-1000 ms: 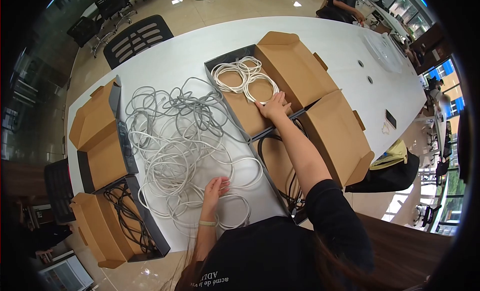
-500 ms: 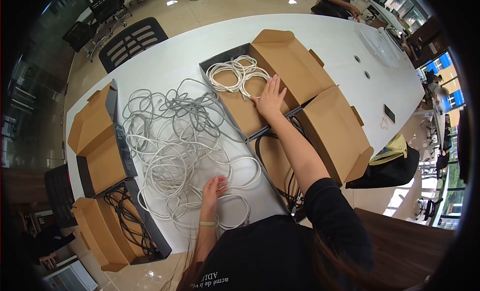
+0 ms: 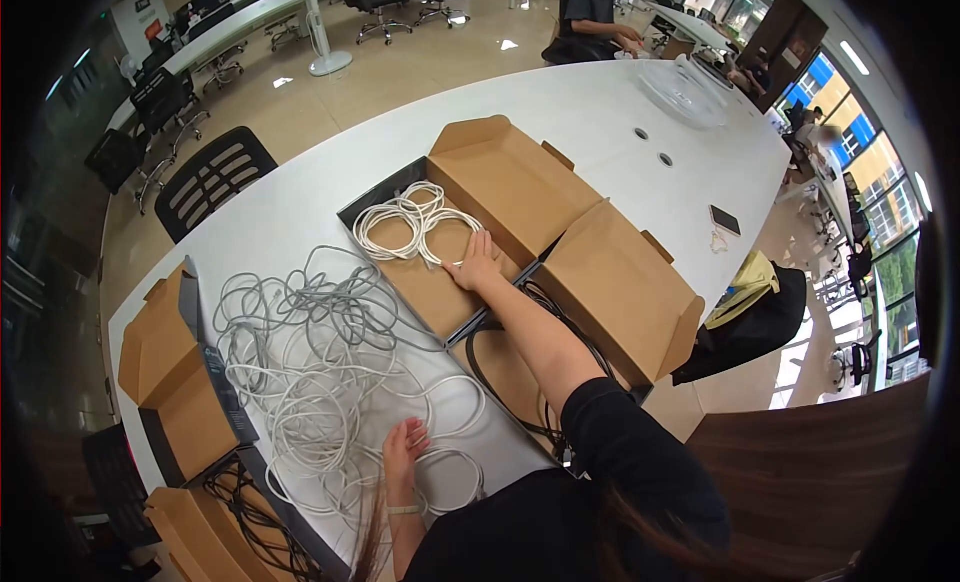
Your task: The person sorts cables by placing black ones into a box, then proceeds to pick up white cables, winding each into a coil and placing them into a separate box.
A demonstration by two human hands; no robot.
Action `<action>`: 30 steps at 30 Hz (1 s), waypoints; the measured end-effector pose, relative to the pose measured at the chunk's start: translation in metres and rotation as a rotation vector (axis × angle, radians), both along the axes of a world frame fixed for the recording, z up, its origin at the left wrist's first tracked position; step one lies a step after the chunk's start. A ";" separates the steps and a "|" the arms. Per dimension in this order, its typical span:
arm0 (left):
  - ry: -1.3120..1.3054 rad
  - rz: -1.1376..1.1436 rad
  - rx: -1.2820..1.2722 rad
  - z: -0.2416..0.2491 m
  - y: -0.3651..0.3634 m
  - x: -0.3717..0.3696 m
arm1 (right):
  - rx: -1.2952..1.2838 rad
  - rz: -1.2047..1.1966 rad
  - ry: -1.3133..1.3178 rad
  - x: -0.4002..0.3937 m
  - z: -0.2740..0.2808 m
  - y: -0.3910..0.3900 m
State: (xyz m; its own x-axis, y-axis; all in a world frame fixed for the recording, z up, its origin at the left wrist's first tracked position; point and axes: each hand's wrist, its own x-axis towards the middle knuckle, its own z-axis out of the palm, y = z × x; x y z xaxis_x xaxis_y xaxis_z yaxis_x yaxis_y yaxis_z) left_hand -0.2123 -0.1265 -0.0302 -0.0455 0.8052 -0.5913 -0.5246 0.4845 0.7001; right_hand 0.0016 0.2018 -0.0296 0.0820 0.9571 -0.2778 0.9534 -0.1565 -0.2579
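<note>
My right hand (image 3: 476, 266) is inside the upper open cardboard box (image 3: 422, 292), fingers stretched out at the edge of a coil of white cable (image 3: 389, 234). The coil lies in several overlapping loops against the far end of that box. My left hand (image 3: 405, 442) is open with fingers slightly bent, hovering over the near side of a loose heap of white cable (image 3: 310, 417) on the table. Grey cable (image 3: 335, 304) is tangled at the far side of the heap.
Beside the upper box, another open box (image 3: 506, 367) holds black cables (image 3: 548, 307). More open boxes stand at the left, one with black cables (image 3: 255, 517). A phone (image 3: 724, 220) lies on the white table (image 3: 560, 97). Across the table sits a person (image 3: 592, 17).
The view has tilted up and shifted, so the table sits lower and more left. My right hand stays at the coil, its fingers now closer together. My left hand remains over the white cables.
</note>
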 end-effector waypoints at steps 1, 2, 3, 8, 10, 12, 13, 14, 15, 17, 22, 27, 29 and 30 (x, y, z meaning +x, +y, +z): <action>0.006 0.002 0.004 0.000 0.000 0.000 | 0.001 0.002 -0.011 -0.001 -0.004 0.000; 0.013 0.002 0.008 0.001 -0.001 0.000 | -0.002 -0.004 -0.010 -0.001 -0.008 0.000; 0.013 -0.002 0.006 0.002 -0.002 0.000 | -0.004 -0.003 -0.008 -0.001 -0.006 0.001; 0.077 -0.001 0.098 0.022 -0.005 0.003 | -0.063 0.041 -0.027 0.003 0.037 -0.009; 0.196 -0.033 0.132 0.030 -0.008 0.001 | 0.004 0.109 -0.030 0.006 0.050 -0.015; 0.319 -0.068 0.171 0.046 -0.011 -0.001 | 0.077 0.138 -0.013 0.008 0.062 -0.030; 0.602 -0.166 0.204 0.062 -0.013 -0.002 | 0.222 0.214 0.002 0.009 0.069 -0.043; 0.886 -0.265 0.234 0.070 -0.018 -0.004 | 0.366 0.290 0.017 0.010 0.075 -0.058; 0.888 -0.262 0.234 0.071 -0.023 -0.011 | 0.541 0.367 0.027 0.009 0.083 -0.080; 1.113 -0.791 0.027 0.072 -0.034 -0.029 | 0.658 0.597 0.298 0.004 0.103 -0.132; 0.244 -0.555 0.129 0.117 -0.057 -0.022 | 0.126 1.114 0.876 -0.032 0.120 -0.277; 0.456 -0.544 0.350 0.210 -0.075 -0.018 | -0.121 0.969 1.019 -0.045 0.135 -0.306; 0.458 -0.520 0.368 0.216 -0.085 -0.025 | 0.082 0.861 1.233 -0.027 0.167 -0.289; 0.288 -0.475 0.443 0.213 -0.088 -0.027 | 0.191 0.786 1.322 -0.013 0.192 -0.277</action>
State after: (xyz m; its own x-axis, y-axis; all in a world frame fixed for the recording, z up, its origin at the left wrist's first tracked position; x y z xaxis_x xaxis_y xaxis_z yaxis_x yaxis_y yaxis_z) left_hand -0.2392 -0.2141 0.1824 0.2646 0.9387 -0.2210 -0.0918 0.2526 0.9632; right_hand -0.0109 -0.0749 0.1625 -0.6374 0.6688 0.3826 -0.1379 0.3895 -0.9106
